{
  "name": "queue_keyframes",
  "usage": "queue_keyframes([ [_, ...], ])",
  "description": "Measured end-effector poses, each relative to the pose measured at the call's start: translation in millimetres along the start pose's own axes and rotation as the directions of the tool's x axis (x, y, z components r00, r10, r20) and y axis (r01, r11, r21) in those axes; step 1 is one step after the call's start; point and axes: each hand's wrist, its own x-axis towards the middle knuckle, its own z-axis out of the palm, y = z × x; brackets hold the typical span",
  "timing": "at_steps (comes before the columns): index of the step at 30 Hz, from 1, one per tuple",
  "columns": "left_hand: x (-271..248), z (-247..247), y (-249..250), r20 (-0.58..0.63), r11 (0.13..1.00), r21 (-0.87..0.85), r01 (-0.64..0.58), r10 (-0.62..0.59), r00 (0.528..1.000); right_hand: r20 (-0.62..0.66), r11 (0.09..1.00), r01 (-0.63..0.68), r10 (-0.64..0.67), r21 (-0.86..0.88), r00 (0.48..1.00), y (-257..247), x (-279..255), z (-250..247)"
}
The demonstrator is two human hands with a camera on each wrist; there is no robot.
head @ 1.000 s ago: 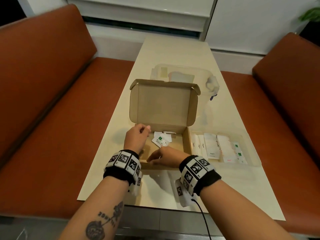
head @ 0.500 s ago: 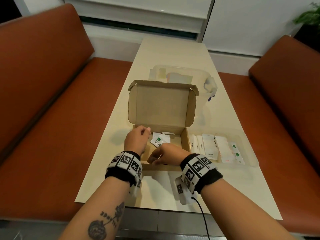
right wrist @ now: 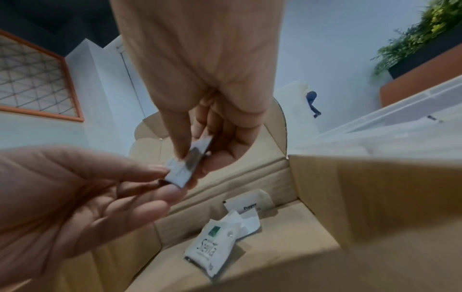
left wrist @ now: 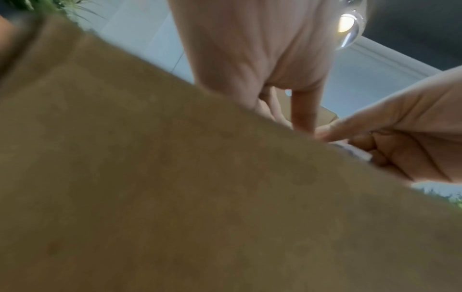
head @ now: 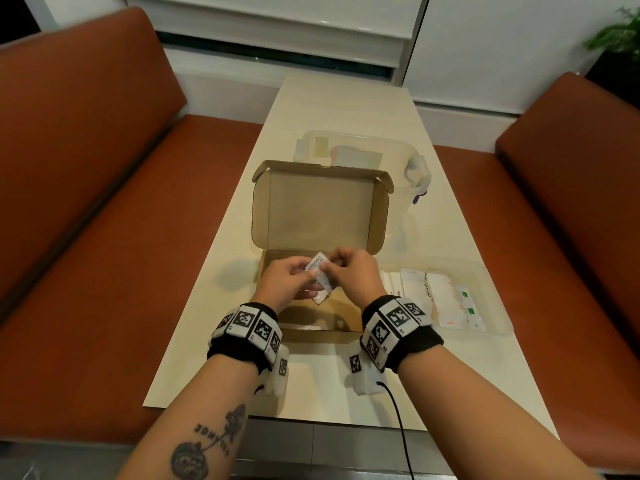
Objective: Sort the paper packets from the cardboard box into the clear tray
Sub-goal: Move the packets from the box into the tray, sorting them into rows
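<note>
Both hands have risen from the cardboard box [head: 313, 308]: right hand [head: 353, 271] and left hand [head: 289, 282] now jointly pinch one paper packet [right wrist: 186, 168] in their grip. Below it more packets [right wrist: 212, 254] remain; clear tray [head: 498, 327] waits rightward.

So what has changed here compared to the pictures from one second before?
Both hands came up out of the brown cardboard box. The left hand and the right hand now pinch small white paper packets between them above it; earlier they reached down inside. The packets already in the clear plastic tray stayed put, and a Stevia packet and a Pepper packet lie in the box.
</note>
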Motion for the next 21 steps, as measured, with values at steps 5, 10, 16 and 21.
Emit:
queue_keyframes([
  [5, 5.1, -7.6, -4.2, -0.268, 0.991, 0.084, -0.099, 0.119, 0.956, 0.201, 0.984, -0.078, 0.109, -0.159, 0.973, 9.0, -7.0, 13.6],
  [10, 5.5, -12.3, -9.5, -0.355, 0.980, 0.162, -0.119, 0.170, 0.919, 0.533, 0.848, 0.195, 0.118, -0.494, 0.838, -1.5, -17.2, 33.3],
  [16, 3.8, -12.3, -11.8, -0.369, 0.971, 0.204, -0.126, 0.196, 0.909, 0.566, 0.766, 0.241, 0.187, -0.596, 0.803, -6.4, -13.5, 37.7],
  [21, 3.9, -13.7, -9.9, -0.409, 0.970, 0.215, -0.113, 0.194, 0.892, 0.509, 0.809, 0.221, 0.110, -0.544, 0.854, -0.6, -14.5, 26.3],
])
